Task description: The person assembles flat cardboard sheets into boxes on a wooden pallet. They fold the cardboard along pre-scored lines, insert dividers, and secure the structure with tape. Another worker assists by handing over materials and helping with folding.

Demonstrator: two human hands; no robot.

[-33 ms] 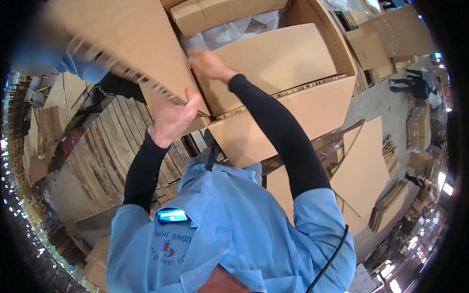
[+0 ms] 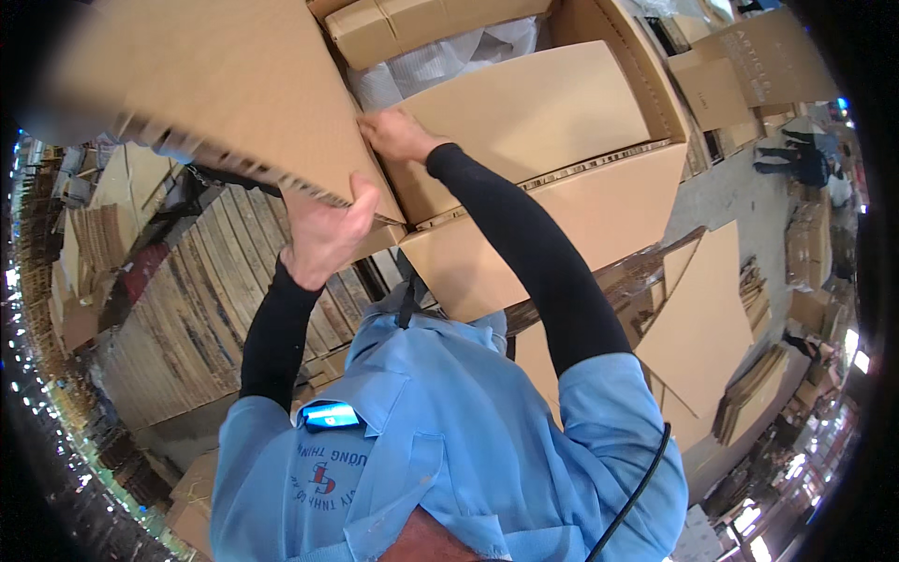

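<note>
A large open cardboard box [image 2: 524, 244] stands before me, its thick corrugated edges showing. My left hand [image 2: 332, 229] grips the near edge of the raised left cardboard flap [image 2: 253, 84], with the thumb on top and the fingers hidden underneath. My right hand [image 2: 403, 136] is closed at the box's left side, its curled fingertips at the edge beside that flap. Below this hand a brown cardboard panel [image 2: 534, 117] slants inside the box. White wrapping [image 2: 449, 66] and a long brown carton piece [image 2: 412, 23] lie deeper in.
Slatted wooden boards [image 2: 187, 318] lie at the left. Flat cardboard sheets [image 2: 698, 328] rest at the right, near a stack of cardboard [image 2: 754, 393]. Beyond the flap, a blurred co-worker's sleeve [image 2: 178, 145] is partly hidden. Another person [image 2: 805, 155] is at the far right.
My right hand has shifted slightly left and down against the box's edge. The left flap has swung outward a little, covering more of the co-worker. My left hand keeps its hold.
</note>
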